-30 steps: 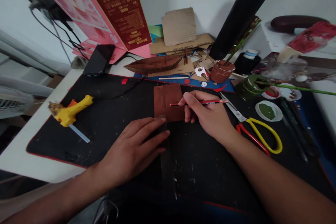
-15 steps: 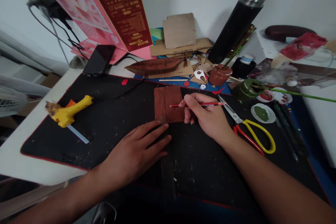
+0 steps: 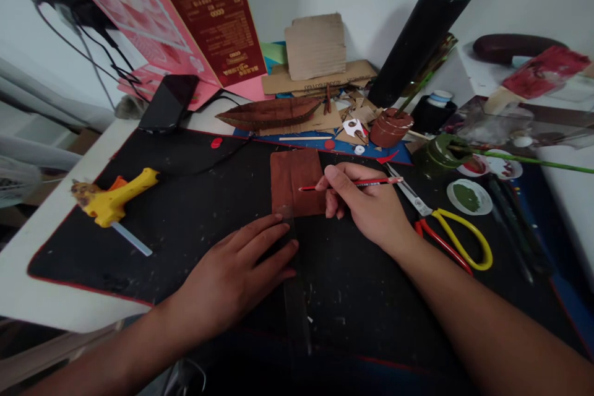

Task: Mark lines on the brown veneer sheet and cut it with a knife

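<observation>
A transparent ruler (image 3: 297,315) lies lengthwise on the dark mat, its far end overlapping the lower edge of a reddish-brown painted square piece (image 3: 294,173). My left hand (image 3: 239,266) lies flat with fingers stretched out, fingertips on the ruler's left side and near the square's bottom edge. In my right hand (image 3: 357,198) a red-and-black pencil (image 3: 371,183) is pinched between thumb and fingers. Its tip points left over the middle of the square; whether it touches cannot be made out. The curled lower fingers rest by the square's right edge.
Scissors (image 3: 436,223) with yellow and red handles lie right of my right hand. A yellow glue gun (image 3: 116,198) sits at left. Behind are a brown boat-shaped piece (image 3: 269,114), cardboard scraps (image 3: 315,46), paint jars (image 3: 392,129), a black flask (image 3: 417,43) and a phone (image 3: 167,102).
The view has shifted slightly. My left fingertips have drawn back a little to the left, baring more of the ruler's end. My right hand and the pencil keep nearly the same place.
</observation>
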`<state>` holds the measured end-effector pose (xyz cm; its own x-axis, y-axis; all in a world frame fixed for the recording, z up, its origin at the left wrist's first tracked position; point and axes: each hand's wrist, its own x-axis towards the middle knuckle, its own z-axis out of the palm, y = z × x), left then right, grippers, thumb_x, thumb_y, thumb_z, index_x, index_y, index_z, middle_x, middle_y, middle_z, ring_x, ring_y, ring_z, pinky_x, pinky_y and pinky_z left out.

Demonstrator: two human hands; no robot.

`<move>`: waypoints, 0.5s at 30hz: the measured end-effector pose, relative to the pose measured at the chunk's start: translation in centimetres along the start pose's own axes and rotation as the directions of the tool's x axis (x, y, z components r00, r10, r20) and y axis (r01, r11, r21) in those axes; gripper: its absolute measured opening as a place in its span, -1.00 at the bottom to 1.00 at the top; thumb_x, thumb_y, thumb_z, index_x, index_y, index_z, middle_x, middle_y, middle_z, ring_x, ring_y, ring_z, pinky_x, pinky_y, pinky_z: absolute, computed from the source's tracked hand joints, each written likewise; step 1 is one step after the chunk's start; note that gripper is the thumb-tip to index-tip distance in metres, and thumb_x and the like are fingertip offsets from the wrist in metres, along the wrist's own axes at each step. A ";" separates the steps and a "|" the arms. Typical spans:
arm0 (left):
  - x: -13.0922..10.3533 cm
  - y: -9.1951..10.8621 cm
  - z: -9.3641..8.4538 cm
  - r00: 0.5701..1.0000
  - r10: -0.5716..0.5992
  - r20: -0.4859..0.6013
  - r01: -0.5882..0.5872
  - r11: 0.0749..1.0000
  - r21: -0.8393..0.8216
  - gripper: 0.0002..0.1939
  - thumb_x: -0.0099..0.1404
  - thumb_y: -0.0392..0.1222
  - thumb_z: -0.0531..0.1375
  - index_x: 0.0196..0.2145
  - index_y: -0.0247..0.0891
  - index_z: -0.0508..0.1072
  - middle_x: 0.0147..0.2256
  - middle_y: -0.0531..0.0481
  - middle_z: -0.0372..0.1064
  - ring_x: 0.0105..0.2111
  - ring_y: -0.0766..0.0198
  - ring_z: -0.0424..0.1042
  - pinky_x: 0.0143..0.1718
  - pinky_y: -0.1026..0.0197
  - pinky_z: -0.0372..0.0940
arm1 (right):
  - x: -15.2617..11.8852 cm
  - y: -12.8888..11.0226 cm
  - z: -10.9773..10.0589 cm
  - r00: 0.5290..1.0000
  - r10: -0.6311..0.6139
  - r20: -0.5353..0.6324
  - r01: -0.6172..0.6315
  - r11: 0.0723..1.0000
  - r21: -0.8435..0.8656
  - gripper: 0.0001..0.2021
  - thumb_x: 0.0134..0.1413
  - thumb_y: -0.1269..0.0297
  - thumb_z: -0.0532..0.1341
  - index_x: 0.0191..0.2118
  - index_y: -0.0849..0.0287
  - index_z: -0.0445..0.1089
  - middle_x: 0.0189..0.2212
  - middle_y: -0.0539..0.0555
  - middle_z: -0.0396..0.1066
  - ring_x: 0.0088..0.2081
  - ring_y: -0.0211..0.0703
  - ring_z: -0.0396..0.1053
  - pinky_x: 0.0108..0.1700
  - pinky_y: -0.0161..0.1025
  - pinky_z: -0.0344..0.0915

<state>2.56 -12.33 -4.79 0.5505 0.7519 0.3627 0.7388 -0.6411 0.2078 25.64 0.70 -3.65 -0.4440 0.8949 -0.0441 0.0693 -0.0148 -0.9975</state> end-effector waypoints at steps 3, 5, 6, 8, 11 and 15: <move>0.0 0.0 -0.1 1.000 -0.003 -0.004 0.003 1.000 -0.016 -0.72 0.57 -0.16 0.26 0.15 -0.30 0.57 0.14 -0.23 0.58 0.26 -0.06 0.52 0.20 -0.05 0.57 | 0.0 0.0 0.0 1.000 -0.003 -0.008 0.003 1.000 -0.004 -0.52 0.40 -0.20 0.28 -0.33 0.13 0.55 -0.62 -0.05 0.44 -0.57 -0.24 0.40 -0.54 -0.31 0.26; 0.1 0.0 -0.1 1.000 -0.005 -0.006 0.005 1.000 -0.022 -0.72 0.57 -0.17 0.26 0.15 -0.30 0.57 0.14 -0.23 0.58 0.26 -0.06 0.52 0.19 -0.04 0.57 | 0.0 0.0 0.0 1.000 -0.009 -0.012 0.009 1.000 -0.005 -0.53 0.41 -0.19 0.29 -0.33 0.13 0.55 -0.62 -0.05 0.44 -0.57 -0.24 0.40 -0.54 -0.30 0.26; 0.1 0.0 -0.1 1.000 -0.005 -0.007 0.005 1.000 -0.022 -0.72 0.57 -0.17 0.26 0.14 -0.30 0.57 0.14 -0.23 0.58 0.25 -0.06 0.53 0.19 -0.05 0.57 | 0.0 0.0 0.0 1.000 -0.012 -0.010 0.012 1.000 -0.006 -0.53 0.41 -0.19 0.28 -0.33 0.13 0.55 -0.62 -0.05 0.43 -0.57 -0.24 0.40 -0.54 -0.30 0.26; 0.0 0.0 0.0 1.000 -0.007 -0.007 0.007 1.000 -0.026 -0.72 0.55 -0.19 0.28 0.14 -0.32 0.57 0.14 -0.24 0.58 0.25 -0.08 0.53 0.20 -0.06 0.57 | 0.0 0.0 0.0 1.000 -0.014 -0.007 0.014 1.000 -0.005 -0.54 0.42 -0.18 0.28 -0.33 0.13 0.55 -0.62 -0.05 0.43 -0.57 -0.25 0.39 -0.54 -0.30 0.26; 0.0 0.0 0.0 1.000 -0.012 -0.007 0.011 0.999 -0.040 -0.72 0.54 -0.19 0.30 0.14 -0.31 0.58 0.14 -0.24 0.58 0.26 -0.07 0.52 0.21 -0.06 0.56 | 0.0 0.0 0.0 1.000 -0.010 -0.005 0.010 1.000 -0.007 -0.54 0.41 -0.18 0.29 -0.33 0.12 0.55 -0.62 -0.06 0.44 -0.57 -0.25 0.40 -0.54 -0.30 0.26; 0.1 0.0 -0.1 1.000 -0.006 -0.004 0.006 0.999 -0.038 -0.72 0.56 -0.17 0.27 0.14 -0.31 0.57 0.14 -0.24 0.58 0.27 -0.07 0.51 0.21 -0.06 0.56 | 0.0 0.0 0.0 1.000 -0.014 -0.001 0.014 1.000 -0.016 -0.54 0.42 -0.17 0.28 -0.32 0.13 0.55 -0.62 -0.05 0.44 -0.57 -0.25 0.39 -0.53 -0.31 0.27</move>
<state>2.56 -12.28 -4.70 0.5443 0.7555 0.3648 0.7271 -0.6417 0.2440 25.62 0.69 -3.65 -0.4443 0.8954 -0.0304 0.0779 0.0048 -0.9969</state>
